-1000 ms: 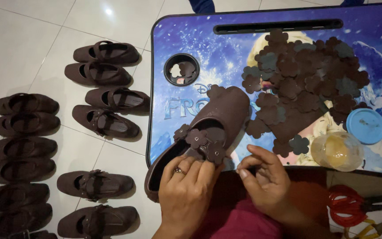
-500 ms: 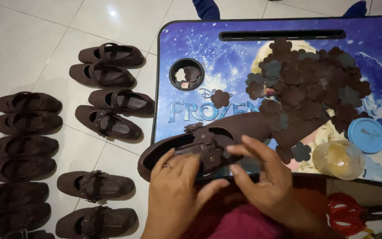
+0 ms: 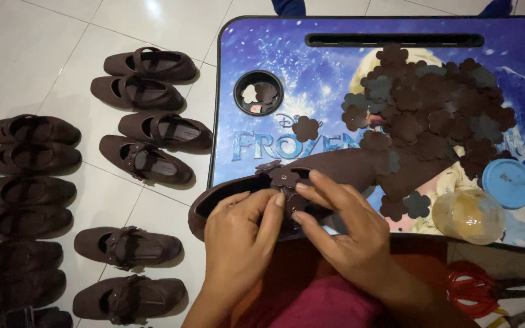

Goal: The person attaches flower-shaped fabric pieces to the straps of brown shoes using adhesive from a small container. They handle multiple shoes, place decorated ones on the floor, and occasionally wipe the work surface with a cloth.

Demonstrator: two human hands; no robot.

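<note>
One dark brown shoe (image 3: 335, 173) lies across the near edge of the lap-desk surface (image 3: 311, 79), matte, with a rounded toe and a cluster of brown flower-shaped cutouts on its strap (image 3: 285, 177). Both hands meet over that cluster: the left hand (image 3: 238, 243) pinches the flower trim with thumb and forefinger in a narrow grip, and the right hand (image 3: 347, 234) presses its fingertips (image 3: 302, 188) on the same trim, fingers close together, so the middle of the shoe is hidden behind them. The shoe's long axis runs roughly left to right, slightly tilted, its open heel end hanging off the surface toward the left and the toe pointing right toward a heap of brown flower cutouts (image 3: 432, 115). A single loose flower (image 3: 305, 128) lies just behind the shoe. A round cup hole (image 3: 258, 94) in the surface holds a few more cutouts. Right of the toe stand an open glue jar (image 3: 469, 215) and its blue lid (image 3: 508, 183). Red-handled scissors (image 3: 475, 285) lie near the right wrist. On the tiled floor (image 3: 50, 54) to the left, finished brown shoes (image 3: 147, 130) sit in paired rows.
</note>
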